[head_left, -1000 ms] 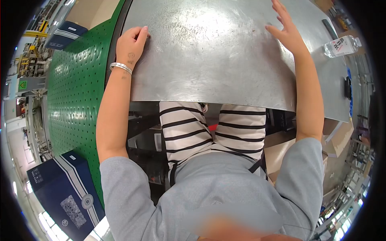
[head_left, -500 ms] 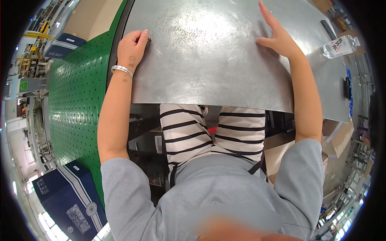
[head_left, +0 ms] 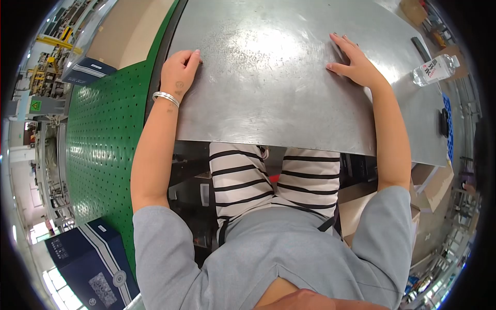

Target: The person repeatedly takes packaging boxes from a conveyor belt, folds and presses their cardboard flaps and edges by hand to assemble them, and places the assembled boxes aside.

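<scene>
On the left part of the metal tabletop (head_left: pixel 268 98) rests my left hand (head_left: pixel 178 72), its fingers curled into a loose fist with the thumb on top. The inside of that fist is hidden. A silver bracelet (head_left: pixel 166 97) circles the wrist. My right hand (head_left: pixel 356 63) is open on the right side of the tabletop, fingers stretched forward and thumb apart, holding nothing. Beyond it to the right lies a clear plastic bottle (head_left: pixel 435 71) with a white label.
A green perforated surface (head_left: pixel 106 129) adjoins the table on the left, with a dark blue box (head_left: pixel 95 263) near and another blue box (head_left: pixel 89 71) farther off. A dark bar (head_left: pixel 420 49) lies at the far right. Cardboard boxes (head_left: pixel 431 188) stand lower right.
The view has shifted slightly, so the table sits lower in it. My right hand's fingers have come down from a raised, spread pose toward the tabletop. My left hand stays curled.
</scene>
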`<state>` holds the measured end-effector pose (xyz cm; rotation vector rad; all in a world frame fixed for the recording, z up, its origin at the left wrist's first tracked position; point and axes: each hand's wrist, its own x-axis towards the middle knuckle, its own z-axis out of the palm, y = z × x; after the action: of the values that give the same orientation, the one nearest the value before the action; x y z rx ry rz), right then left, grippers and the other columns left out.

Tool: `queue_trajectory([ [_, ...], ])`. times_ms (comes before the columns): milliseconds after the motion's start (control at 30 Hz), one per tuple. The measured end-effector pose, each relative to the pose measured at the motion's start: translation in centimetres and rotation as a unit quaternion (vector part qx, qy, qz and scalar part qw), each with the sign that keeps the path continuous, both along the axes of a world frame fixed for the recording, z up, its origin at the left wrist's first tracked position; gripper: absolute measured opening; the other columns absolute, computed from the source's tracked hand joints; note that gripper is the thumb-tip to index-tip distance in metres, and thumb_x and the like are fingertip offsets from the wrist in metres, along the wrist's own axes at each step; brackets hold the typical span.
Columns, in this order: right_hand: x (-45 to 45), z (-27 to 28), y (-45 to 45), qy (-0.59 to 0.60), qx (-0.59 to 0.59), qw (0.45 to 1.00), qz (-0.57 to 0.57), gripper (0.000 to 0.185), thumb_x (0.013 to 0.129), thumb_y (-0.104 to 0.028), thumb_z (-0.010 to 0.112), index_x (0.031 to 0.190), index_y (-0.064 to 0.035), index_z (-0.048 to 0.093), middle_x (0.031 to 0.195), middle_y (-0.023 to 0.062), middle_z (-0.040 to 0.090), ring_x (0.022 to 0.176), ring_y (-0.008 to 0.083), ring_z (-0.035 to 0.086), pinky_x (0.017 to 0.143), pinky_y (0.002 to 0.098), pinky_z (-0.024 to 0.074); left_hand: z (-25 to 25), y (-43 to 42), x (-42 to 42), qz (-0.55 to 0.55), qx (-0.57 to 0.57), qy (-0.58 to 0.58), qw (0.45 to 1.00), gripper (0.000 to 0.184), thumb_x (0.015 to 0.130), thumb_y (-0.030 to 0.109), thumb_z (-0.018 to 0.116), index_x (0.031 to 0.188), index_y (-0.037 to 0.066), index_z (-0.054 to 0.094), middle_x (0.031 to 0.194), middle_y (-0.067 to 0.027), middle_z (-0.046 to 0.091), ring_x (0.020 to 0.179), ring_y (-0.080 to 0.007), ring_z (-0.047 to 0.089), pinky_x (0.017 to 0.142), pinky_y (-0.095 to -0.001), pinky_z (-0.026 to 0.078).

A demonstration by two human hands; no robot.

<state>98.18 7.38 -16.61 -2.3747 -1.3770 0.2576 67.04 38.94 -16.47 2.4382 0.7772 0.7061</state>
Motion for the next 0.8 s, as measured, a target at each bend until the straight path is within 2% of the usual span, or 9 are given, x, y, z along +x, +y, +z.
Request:
queue_trajectory([
  [200, 2.8, -3.1, 0.1, 0.019, 0.022, 0.999, 0.044, 0.066, 0.085, -0.035, 0.069, 0.142, -0.0049, 0.051, 0.156, 0.0075, 0.040, 0.148, 0.0275, 0.028, 0.118, 0.0401, 0.0283, -1.5, 0.1, 1.4, 0.012, 0.046, 0.047, 0.998, 0.034, 0.093, 0.030, 0.058, 0.075, 0.001, 0.062, 0.068, -0.0047, 0.059, 0.062, -0.0210, 0.048, 0.061, -0.0322, 0.041],
  [400, 4.8, -6.6, 0.5, 0.076, 0.068, 0.993, 0.057, 0.063, 0.083, -0.019, 0.070, 0.141, -0.0029, 0.052, 0.155, 0.0116, 0.040, 0.148, 0.0300, 0.027, 0.118, 0.0399, 0.0266, -3.6, 1.3, 3.7, -0.017, 0.104, 0.038, 0.994, 0.032, 0.090, 0.030, 0.059, 0.078, 0.001, 0.066, 0.072, -0.0099, 0.063, 0.064, -0.0294, 0.052, 0.062, -0.0371, 0.042],
  [467, 5.6, -7.7, 1.3, 0.112, 0.071, 0.990, 0.054, 0.062, 0.083, -0.016, 0.069, 0.140, -0.0018, 0.052, 0.155, 0.0125, 0.040, 0.148, 0.0303, 0.026, 0.118, 0.0409, 0.0264, -2.6, 2.1, 4.3, 0.015, 0.189, -0.044, 0.981, 0.031, 0.088, 0.033, 0.059, 0.075, 0.005, 0.067, 0.080, -0.0080, 0.069, 0.076, -0.0302, 0.057, 0.076, -0.0387, 0.046],
  [500, 5.9, -8.0, 1.9, 0.107, 0.081, 0.989, 0.059, 0.062, 0.083, -0.016, 0.069, 0.140, -0.0018, 0.052, 0.155, 0.0125, 0.040, 0.148, 0.0303, 0.026, 0.118, 0.0409, 0.0264, -1.3, 3.6, 4.1, 0.036, 0.105, -0.096, 0.989, 0.028, 0.088, 0.034, 0.062, 0.087, 0.007, 0.070, 0.094, -0.0088, 0.070, 0.090, -0.0301, 0.059, 0.088, -0.0398, 0.044],
  [533, 6.2, -8.2, 1.8, 0.113, 0.081, 0.989, 0.058, 0.061, 0.083, -0.016, 0.069, 0.140, -0.0017, 0.052, 0.155, 0.0126, 0.040, 0.148, 0.0304, 0.026, 0.118, 0.0411, 0.0264, -0.3, 5.4, 3.7, 0.099, 0.204, -0.168, 0.959, 0.033, 0.089, 0.032, 0.063, 0.103, 0.002, 0.068, 0.105, -0.0144, 0.067, 0.098, -0.0325, 0.059, 0.094, -0.0410, 0.043],
  [633, 7.7, -9.0, 1.7, 0.137, 0.081, 0.986, 0.044, 0.060, 0.083, -0.015, 0.068, 0.139, -0.0012, 0.053, 0.155, 0.0127, 0.040, 0.148, 0.0305, 0.026, 0.118, 0.0418, 0.0262, 5.4, 13.2, 0.6, 0.315, 0.314, -0.229, 0.866, 0.055, 0.086, 0.039, 0.064, 0.114, -0.008, 0.059, 0.112, -0.0241, 0.064, 0.103, -0.0373, 0.057, 0.094, -0.0453, 0.045],
  [700, 7.5, -9.5, 3.0, 0.133, 0.088, 0.986, 0.044, 0.060, 0.083, -0.016, 0.068, 0.139, -0.0012, 0.053, 0.155, 0.0127, 0.040, 0.148, 0.0304, 0.026, 0.118, 0.0419, 0.0263, 7.4, 20.2, -3.3, 0.492, 0.207, -0.198, 0.822, 0.067, 0.080, 0.046, 0.069, 0.114, -0.011, 0.059, 0.112, -0.0264, 0.063, 0.104, -0.0380, 0.058, 0.091, -0.0487, 0.047],
  [733, 7.0, -9.5, 3.0, 0.130, 0.086, 0.987, 0.043, 0.060, 0.083, -0.016, 0.068, 0.139, -0.0013, 0.053, 0.155, 0.0127, 0.041, 0.148, 0.0303, 0.026, 0.118, 0.0420, 0.0264, 7.8, 21.0, -5.2, 0.489, 0.209, -0.201, 0.822, 0.067, 0.080, 0.046, 0.069, 0.114, -0.011, 0.059, 0.112, -0.0264, 0.063, 0.104, -0.0380, 0.058, 0.091, -0.0487, 0.047],
  [800, 7.5, -10.2, 3.4, 0.129, 0.078, 0.988, 0.040, 0.060, 0.083, -0.016, 0.068, 0.139, -0.0014, 0.053, 0.154, 0.0127, 0.041, 0.148, 0.0302, 0.026, 0.118, 0.0422, 0.0266, 7.6, 22.4, -6.5, 0.459, -0.075, -0.248, 0.850, 0.076, 0.077, 0.052, 0.070, 0.125, -0.004, 0.056, 0.128, -0.0268, 0.055, 0.119, -0.0430, 0.048, 0.097, -0.0621, 0.035],
])
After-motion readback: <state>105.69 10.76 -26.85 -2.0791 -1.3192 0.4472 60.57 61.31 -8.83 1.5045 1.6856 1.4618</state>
